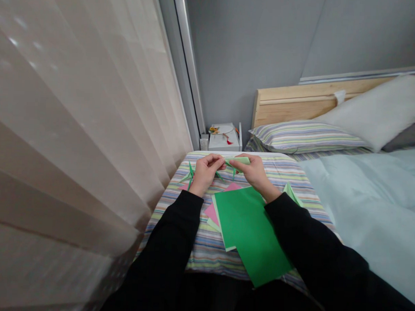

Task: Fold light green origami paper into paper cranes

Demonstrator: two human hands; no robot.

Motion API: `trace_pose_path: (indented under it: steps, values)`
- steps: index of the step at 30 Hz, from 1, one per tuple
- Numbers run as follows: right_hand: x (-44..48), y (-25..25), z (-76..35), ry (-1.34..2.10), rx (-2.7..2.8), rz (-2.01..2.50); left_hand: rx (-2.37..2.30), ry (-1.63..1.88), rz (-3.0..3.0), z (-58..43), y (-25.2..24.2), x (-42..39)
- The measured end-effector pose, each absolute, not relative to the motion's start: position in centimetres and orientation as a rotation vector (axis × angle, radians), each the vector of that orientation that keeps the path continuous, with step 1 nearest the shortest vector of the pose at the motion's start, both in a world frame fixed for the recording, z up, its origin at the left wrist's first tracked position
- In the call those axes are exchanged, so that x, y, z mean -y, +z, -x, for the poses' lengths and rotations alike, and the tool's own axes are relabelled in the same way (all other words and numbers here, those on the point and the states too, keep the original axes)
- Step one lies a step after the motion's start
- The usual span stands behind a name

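A folded piece of light green paper [243, 161] is held up between my two hands above the far part of the table. My left hand [207, 170] pinches its left end between thumb and fingers. My right hand [253, 171] grips the right part, thumb lying across the near face. Beside my left wrist stands a folded green paper figure [190, 174], partly hidden by the hand. Below my hands lie green paper sheets [249, 229], overlapping pink paper [211, 213]. Another folded light green paper piece [292, 194] sits right of my right wrist.
A striped cloth [204, 250] covers the table. Pale curtains [127, 103] hang close on the left. On the right is a bed with a light blue quilt [372, 202] and a striped pillow [306, 135]. A white nightstand [225, 140] with small ornaments stands beyond the table.
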State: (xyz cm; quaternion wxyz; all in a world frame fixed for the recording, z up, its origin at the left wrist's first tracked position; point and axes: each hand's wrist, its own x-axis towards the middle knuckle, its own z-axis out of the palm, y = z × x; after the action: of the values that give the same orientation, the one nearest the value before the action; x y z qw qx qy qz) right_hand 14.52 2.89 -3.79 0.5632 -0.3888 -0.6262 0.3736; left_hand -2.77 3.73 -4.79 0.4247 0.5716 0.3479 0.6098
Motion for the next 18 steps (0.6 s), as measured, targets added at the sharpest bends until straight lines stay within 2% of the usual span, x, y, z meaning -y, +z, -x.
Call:
trace_pose_path:
  steps: [18]
  values:
    - [-3.3, -4.3, -14.5, 0.819, 1.445, 0.931, -0.896, 1.47, -1.579, 2.9, -3.7, -2.7]
